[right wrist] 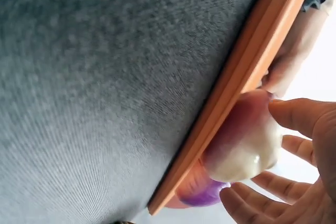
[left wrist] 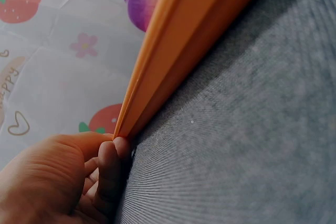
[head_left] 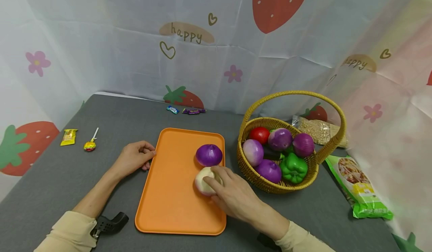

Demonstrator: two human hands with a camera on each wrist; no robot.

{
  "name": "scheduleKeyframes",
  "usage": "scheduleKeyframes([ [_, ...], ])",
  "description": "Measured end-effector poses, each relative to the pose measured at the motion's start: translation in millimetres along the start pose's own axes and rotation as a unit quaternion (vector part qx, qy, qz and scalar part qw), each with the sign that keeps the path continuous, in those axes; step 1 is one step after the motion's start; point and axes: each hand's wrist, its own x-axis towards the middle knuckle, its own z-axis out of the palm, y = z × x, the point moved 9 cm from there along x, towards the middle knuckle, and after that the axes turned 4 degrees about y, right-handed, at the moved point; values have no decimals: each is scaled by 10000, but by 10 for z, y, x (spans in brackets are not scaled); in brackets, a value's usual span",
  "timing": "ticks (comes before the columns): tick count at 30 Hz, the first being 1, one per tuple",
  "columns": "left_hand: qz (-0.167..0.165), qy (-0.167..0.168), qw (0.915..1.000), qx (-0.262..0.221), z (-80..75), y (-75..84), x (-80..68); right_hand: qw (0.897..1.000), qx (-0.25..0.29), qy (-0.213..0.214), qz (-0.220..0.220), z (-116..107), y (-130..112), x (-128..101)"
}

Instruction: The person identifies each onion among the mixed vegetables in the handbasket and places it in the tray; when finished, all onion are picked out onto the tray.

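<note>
An orange tray (head_left: 175,192) lies on the grey table, its left rim pinched between the thumb and fingers of my left hand (head_left: 135,156). The left wrist view shows that hand (left wrist: 63,177) at the rim closely. On the tray's right side sits a white-and-purple turnip (head_left: 202,182). My right hand (head_left: 236,194) is over it, fingers spread around its top and side. In the right wrist view the thumb is at the turnip (right wrist: 252,145), touching or very near it, while the other fingers look loose. Just behind it is a purple onion (head_left: 209,155).
Right of the tray stands a yellow wicker basket (head_left: 243,165) of vegetables, including a green pepper (head_left: 294,168) and a tomato (head_left: 260,135). Beyond it lie a green food bag (head_left: 359,188) and a bag of grain (head_left: 315,130). A lollipop (head_left: 90,146) and wrapped candies lie left and back.
</note>
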Motion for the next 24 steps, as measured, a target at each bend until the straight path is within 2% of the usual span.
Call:
scheduleKeyframes([
  [4,1,0,10000,-12,-5,-3,-1,9995,48,315,7,-154,53,5],
  [8,22,6,10000,-45,-16,-2,5,9972,-13,749,59,-422,212,17],
  [12,-3,4,10000,-54,-25,-7,5,9937,-55,1041,421,-705,526,-9],
  [16,-26,12,10000,-43,-28,-11,-2,9878,-166,1189,993,-927,976,-125],
  [20,-25,-4,10000,-58,-20,-12,-6,9794,-449,1055,1663,-1024,1463,-349],
  [24,-7,-35,10000,-60,-6,-18,2,9700,-602,413,2317,-966,1862,-600],
])
